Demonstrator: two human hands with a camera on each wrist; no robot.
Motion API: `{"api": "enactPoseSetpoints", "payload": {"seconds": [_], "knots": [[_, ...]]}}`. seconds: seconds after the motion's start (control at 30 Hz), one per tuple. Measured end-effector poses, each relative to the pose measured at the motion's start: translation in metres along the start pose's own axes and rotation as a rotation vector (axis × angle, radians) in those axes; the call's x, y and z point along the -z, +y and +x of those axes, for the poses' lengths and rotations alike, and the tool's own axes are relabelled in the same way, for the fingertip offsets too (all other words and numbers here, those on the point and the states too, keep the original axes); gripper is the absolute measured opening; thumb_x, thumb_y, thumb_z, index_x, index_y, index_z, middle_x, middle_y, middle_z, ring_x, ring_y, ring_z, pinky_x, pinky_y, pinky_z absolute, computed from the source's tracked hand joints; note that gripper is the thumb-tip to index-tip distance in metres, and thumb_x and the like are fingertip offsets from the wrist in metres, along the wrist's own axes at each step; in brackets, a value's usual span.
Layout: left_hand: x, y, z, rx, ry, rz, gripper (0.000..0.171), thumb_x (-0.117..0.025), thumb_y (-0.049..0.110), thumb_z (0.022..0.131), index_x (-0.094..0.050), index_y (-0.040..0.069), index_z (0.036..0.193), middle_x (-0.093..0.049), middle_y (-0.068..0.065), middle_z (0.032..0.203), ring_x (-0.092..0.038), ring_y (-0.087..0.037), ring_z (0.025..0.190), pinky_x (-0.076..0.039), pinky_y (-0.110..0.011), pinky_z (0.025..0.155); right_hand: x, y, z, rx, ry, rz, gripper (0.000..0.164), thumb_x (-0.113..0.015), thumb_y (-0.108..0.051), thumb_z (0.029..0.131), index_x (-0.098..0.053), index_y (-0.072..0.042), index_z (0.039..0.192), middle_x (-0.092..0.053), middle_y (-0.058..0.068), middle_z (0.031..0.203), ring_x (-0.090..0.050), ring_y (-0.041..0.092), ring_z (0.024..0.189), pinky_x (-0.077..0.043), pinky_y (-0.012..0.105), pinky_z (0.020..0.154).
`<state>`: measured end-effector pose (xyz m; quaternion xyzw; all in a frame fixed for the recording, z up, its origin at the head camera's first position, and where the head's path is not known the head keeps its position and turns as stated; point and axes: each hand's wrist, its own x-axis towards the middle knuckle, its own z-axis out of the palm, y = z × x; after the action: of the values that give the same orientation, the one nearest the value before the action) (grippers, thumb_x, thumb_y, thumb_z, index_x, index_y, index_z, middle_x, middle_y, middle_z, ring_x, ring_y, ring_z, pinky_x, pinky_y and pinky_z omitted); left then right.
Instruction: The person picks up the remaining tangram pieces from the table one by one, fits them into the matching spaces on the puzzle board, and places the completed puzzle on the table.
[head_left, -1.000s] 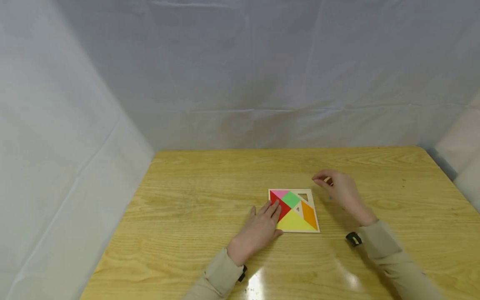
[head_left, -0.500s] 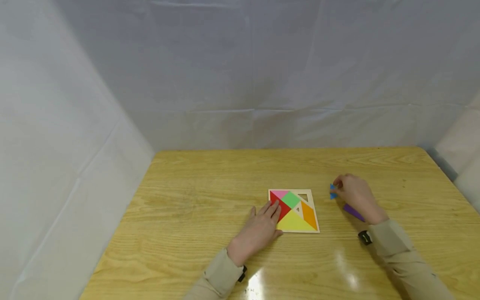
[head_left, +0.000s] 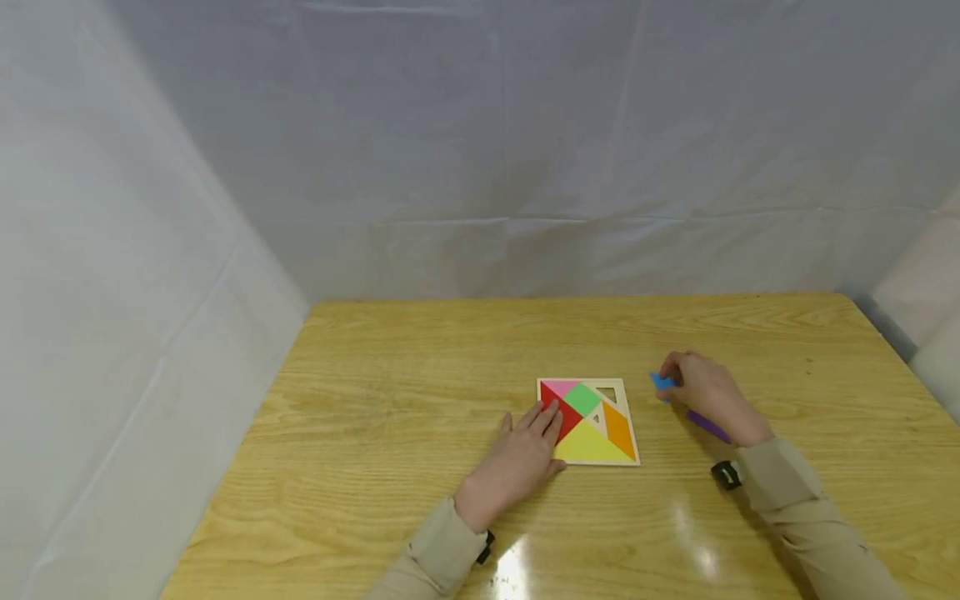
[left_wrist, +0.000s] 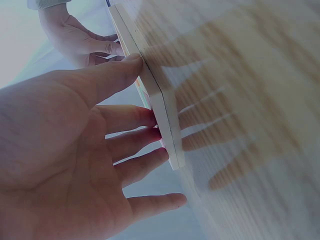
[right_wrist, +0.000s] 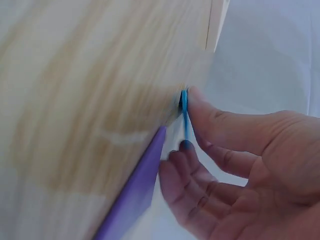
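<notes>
A square wooden tangram tray (head_left: 618,397) lies on the table with red, pink, green, yellow and orange pieces in it and two triangular holes showing bare wood. My left hand (head_left: 513,467) rests on its left side, fingers straight over the red piece (head_left: 572,421); in the left wrist view the thumb touches the tray's edge (left_wrist: 159,100). To the right of the tray, my right hand (head_left: 705,387) pinches a small blue tangram piece (head_left: 661,382) between thumb and fingers. The right wrist view shows that blue piece (right_wrist: 185,112) edge-on.
Under the right wrist lies a purple tangram piece (head_left: 707,427), partly hidden by the hand in the head view. The wooden table (head_left: 390,417) reaches back to a white sheet (head_left: 480,167) hanging behind it, with more sheeting at the sides.
My right hand has moved from above the tray's right corner rightward to the blue piece, which it now pinches and has shifted slightly left. The left hand has stayed in place.
</notes>
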<state>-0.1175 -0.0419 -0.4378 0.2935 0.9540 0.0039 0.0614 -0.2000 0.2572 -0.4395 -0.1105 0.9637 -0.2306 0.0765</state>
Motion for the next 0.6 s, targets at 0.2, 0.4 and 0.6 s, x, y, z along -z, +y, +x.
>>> {"api": "enactPoseSetpoints", "payload": {"seconds": [0.2, 0.4, 0.6], "knots": [[0.0002, -0.0002, -0.0002, -0.005, 0.006, 0.005, 0.065, -0.059, 0.044, 0.101, -0.045, 0.006, 0.153, -0.038, -0.008, 0.161, -0.038, -0.026, 0.148, -0.038, -0.057, 0.113, -0.0030, -0.0014, -0.0001, -0.004, 0.018, 0.083, 0.032, -0.076, -0.007, 0.089, -0.062, 0.006, 0.114, -0.067, 0.023, 0.100, -0.065, 0.034, 0.088, -0.055, 0.047, 0.074], [0.0005, -0.0005, -0.0003, -0.003, 0.009, -0.001, 0.065, -0.060, 0.044, 0.101, -0.045, 0.007, 0.153, -0.038, -0.008, 0.161, -0.038, -0.026, 0.147, -0.038, -0.057, 0.113, -0.0047, -0.0038, 0.0000, 0.000, 0.031, 0.094, 0.023, -0.073, -0.006, 0.092, -0.066, 0.005, 0.110, -0.068, 0.014, 0.090, -0.066, 0.028, 0.081, -0.054, 0.043, 0.071], [0.0002, -0.0004, -0.0010, -0.007, 0.013, -0.006, 0.065, -0.060, 0.043, 0.101, -0.045, 0.006, 0.153, -0.038, -0.008, 0.161, -0.038, -0.026, 0.147, -0.039, -0.057, 0.112, -0.0043, -0.0031, 0.0013, -0.007, 0.035, 0.160, 0.022, -0.067, -0.009, 0.096, -0.068, 0.003, 0.114, -0.067, 0.013, 0.096, -0.067, 0.036, 0.092, -0.056, 0.046, 0.074]]}}
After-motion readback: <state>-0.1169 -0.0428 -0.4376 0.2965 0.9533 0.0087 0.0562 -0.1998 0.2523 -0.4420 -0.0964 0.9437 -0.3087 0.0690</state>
